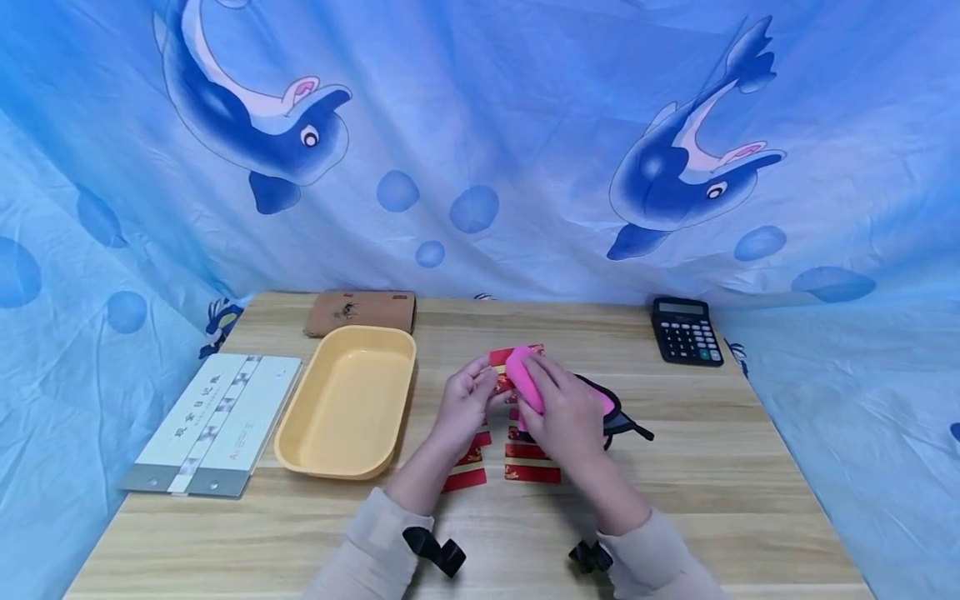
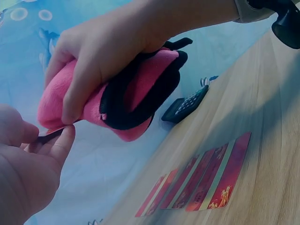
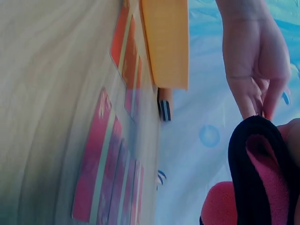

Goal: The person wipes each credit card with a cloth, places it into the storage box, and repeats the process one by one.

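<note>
In the head view my left hand (image 1: 463, 404) pinches a red card with gold markings (image 1: 501, 360) above the table. My right hand (image 1: 564, 412) grips a folded pink cloth with black edging (image 1: 525, 379), pressed against that card. The left wrist view shows the right fingers wrapped round the pink cloth (image 2: 61, 93), its lower edge touching the thin card between the left thumb and fingers. Below the hands, red cards with gold bands lie in two groups, one on the right (image 1: 532, 471) and one on the left (image 1: 467, 477), partly hidden by the hands.
A yellow tray (image 1: 345, 408) stands left of the hands, with a white notebook (image 1: 217, 417) beyond it. A brown wallet (image 1: 362, 312) lies at the back edge. The black calculator (image 1: 686, 332) is at the back right. Behind the table hangs a blue dolphin curtain (image 1: 480, 125).
</note>
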A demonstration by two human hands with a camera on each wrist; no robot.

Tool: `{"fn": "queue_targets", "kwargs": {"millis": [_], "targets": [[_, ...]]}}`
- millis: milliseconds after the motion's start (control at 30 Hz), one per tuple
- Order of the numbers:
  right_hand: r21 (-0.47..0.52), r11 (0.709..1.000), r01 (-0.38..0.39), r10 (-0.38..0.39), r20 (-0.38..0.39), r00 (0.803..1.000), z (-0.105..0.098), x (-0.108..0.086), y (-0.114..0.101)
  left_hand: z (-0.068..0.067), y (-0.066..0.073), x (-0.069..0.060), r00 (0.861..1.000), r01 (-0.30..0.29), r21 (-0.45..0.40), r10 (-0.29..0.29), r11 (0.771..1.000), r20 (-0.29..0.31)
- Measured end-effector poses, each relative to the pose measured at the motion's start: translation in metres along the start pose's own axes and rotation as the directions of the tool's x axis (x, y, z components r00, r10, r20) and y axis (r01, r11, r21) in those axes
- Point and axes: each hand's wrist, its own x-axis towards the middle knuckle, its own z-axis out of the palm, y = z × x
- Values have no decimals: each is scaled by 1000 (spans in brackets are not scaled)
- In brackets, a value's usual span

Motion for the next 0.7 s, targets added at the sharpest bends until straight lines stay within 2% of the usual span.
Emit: {"fn": "queue_targets", "kwargs": {"millis": [167, 333, 433, 500, 567, 700], "targets": [[14, 1000, 27, -27, 34, 999, 1, 0, -4, -2, 0, -1, 999, -13, 17, 13, 1000, -32], [-16, 997, -82, 83, 60, 995, -6, 3, 5, -5, 1, 1, 987, -14, 12, 16, 1000, -157], [-33, 990, -135, 136, 39, 990, -9, 6, 9, -4, 2, 2, 981, -25, 32, 30, 999, -194], [-42, 989, -144, 146, 30, 989, -9, 10, 8, -2, 3, 2, 982, -17, 41, 24, 999, -185], [-59, 988, -143, 146, 41, 988, -8, 14, 5, 1, 2, 2, 989, -11, 41, 17, 999, -146], [-92, 991, -95, 105, 112, 988, -4, 19, -6, 4, 0, 1, 998, -16, 3, 16, 1000, -66]]}}
